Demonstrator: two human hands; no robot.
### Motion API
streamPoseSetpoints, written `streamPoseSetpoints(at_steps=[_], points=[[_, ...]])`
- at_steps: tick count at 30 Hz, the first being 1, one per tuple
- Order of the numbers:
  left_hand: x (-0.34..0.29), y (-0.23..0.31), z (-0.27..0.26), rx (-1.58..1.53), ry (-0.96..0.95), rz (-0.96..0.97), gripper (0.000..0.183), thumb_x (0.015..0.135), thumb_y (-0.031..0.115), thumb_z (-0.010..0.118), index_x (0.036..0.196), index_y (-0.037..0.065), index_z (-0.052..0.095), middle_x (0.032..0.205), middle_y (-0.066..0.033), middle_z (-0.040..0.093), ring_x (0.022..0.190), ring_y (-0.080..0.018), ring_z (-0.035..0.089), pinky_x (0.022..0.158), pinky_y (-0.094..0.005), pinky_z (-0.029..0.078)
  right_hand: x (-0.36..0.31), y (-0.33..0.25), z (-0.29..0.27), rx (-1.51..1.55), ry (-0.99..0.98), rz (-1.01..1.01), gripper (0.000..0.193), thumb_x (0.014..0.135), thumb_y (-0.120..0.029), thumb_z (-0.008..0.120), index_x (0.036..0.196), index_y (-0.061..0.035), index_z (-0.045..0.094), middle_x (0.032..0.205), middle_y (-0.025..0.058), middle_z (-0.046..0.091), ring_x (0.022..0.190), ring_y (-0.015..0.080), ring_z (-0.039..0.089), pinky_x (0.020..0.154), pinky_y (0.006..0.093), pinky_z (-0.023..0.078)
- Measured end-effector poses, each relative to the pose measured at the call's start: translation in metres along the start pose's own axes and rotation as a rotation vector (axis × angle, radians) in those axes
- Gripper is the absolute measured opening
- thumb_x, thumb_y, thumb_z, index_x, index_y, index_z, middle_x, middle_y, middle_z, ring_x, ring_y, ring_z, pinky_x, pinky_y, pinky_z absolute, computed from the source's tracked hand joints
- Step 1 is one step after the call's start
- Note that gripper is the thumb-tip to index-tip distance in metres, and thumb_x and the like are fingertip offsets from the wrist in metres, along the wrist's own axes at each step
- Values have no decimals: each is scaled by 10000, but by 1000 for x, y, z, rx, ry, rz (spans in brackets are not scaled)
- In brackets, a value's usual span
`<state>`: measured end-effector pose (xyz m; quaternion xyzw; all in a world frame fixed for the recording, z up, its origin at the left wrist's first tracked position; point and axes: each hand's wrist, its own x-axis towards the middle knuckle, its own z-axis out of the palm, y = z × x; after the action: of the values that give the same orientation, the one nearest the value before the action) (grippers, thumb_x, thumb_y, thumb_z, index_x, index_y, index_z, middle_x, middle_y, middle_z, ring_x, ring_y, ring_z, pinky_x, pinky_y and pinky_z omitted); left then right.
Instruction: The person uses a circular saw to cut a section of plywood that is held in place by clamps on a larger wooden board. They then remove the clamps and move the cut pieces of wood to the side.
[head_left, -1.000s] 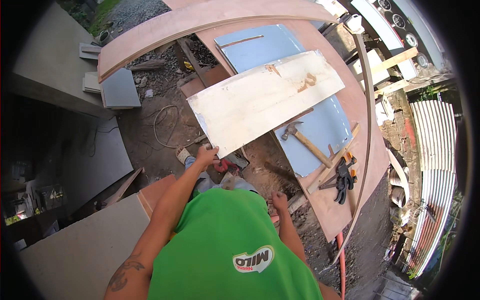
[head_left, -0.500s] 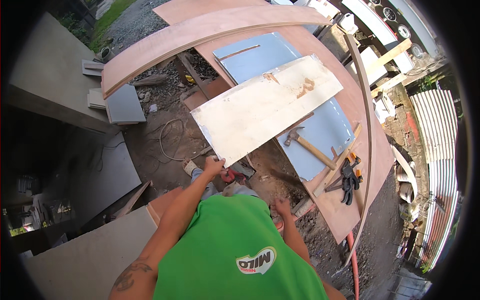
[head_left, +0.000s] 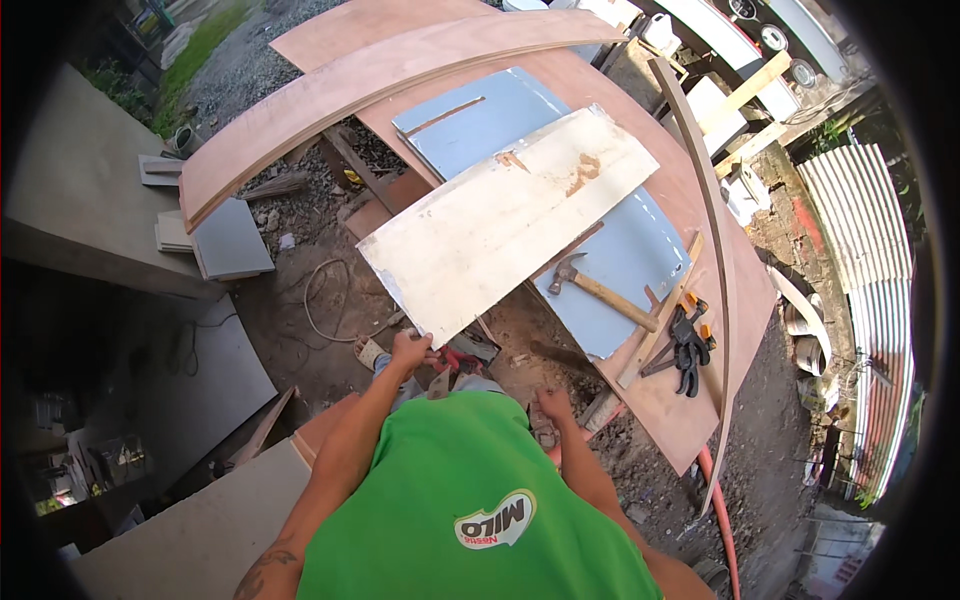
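Observation:
My left hand [head_left: 411, 351] is closed on the near corner of a long off-white board [head_left: 505, 225] with brown worn patches. That board lies slantwise across a light-blue panel [head_left: 635, 265], its near end reaching out past the panel toward me. Lower down and to the right, my right hand [head_left: 555, 404] hangs by my side with its fingers curled; whether anything is in them cannot be made out. A claw hammer [head_left: 615, 300] with a wooden handle rests on the blue panel. Just beyond my left hand, near my feet, is a red and dark object [head_left: 462, 358], partly hidden.
Large plywood sheets [head_left: 745, 330] support the panels, and curved plywood strips [head_left: 350, 80] arch across the far side. Black clamps [head_left: 687, 350] lie beside a wooden strip at the right. A long narrow strip [head_left: 712, 210] crosses the sheet's right part. A cable [head_left: 318, 305] loops on the dirt.
The whole view has shifted slightly, so the scene sits a little more to the left. My left hand keeps its hold on the board's corner, and the right hand stays low.

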<state>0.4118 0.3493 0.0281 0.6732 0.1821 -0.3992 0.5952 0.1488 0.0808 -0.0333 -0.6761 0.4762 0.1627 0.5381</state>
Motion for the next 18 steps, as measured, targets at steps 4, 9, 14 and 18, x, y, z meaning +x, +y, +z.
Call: streamPoseSetpoints(at_steps=[4,9,14,18], points=[[-3,3,3,-21,-19,-9,321,924,126,611,1159,-79,534,964,-194,678,706,-268,710,526,-335,596,10,-7,-2,-74,8,-100,332,887,-256,612,1009,50,659,833,152,701,637,210,681,520,321,531],[-1,0,-1,-37,-16,-14,354,922,139,620,1185,-72,514,975,-187,677,711,-270,710,533,-337,596,1,-22,-2,80,-31,-22,326,898,-271,616,982,43,647,811,134,685,617,202,668,521,309,530],[0,-5,-3,-61,-45,18,395,922,155,621,1218,-61,473,994,-179,672,722,-264,708,552,-346,601,6,4,-4,72,16,-4,315,906,-270,624,974,37,632,767,116,662,597,202,656,511,317,528],[0,-2,-2,-26,-33,8,380,916,151,626,1202,-55,483,1002,-176,671,718,-261,707,565,-354,604,2,13,2,87,71,-23,327,861,-286,635,883,37,678,688,122,681,544,206,655,521,330,523]])
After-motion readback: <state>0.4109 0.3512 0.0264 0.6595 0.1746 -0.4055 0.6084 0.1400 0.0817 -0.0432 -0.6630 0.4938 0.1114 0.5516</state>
